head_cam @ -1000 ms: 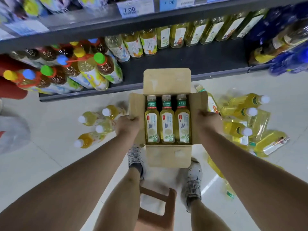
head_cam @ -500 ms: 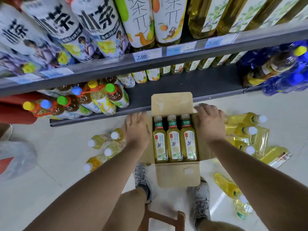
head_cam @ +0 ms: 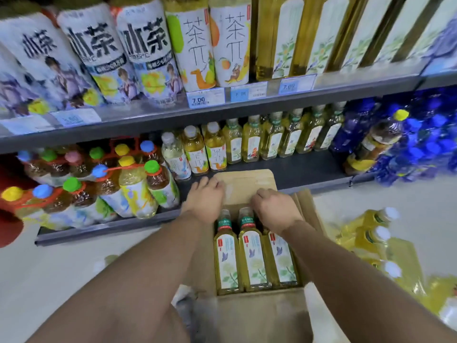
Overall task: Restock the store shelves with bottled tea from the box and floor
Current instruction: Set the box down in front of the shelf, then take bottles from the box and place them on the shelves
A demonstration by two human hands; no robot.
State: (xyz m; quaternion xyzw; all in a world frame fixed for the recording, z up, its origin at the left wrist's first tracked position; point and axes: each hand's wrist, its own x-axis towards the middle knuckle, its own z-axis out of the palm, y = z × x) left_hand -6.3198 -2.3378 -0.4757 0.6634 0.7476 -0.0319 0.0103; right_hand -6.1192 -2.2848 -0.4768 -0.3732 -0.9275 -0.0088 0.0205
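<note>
An open cardboard box sits low in front of me, against the dark bottom shelf. Three yellow tea bottles with green neck bands lie side by side in it, caps toward the shelf. My left hand rests with fingers spread on the left edge of the far flap, beside the left bottle's cap. My right hand is curled over the right bottle's neck and hides its cap; I cannot see whether it grips. More tea bottles with white caps lie on the floor to the right.
A row of matching tea bottles stands at the back of the bottom shelf, with bare shelf in front. Bottles with coloured caps fill its left end, blue bottles its right. Large bottles stand on the shelf above.
Both hands left the box's sides and moved forward onto its far end, over the bottle caps. The view moved closer to the shelves and tilted up.
</note>
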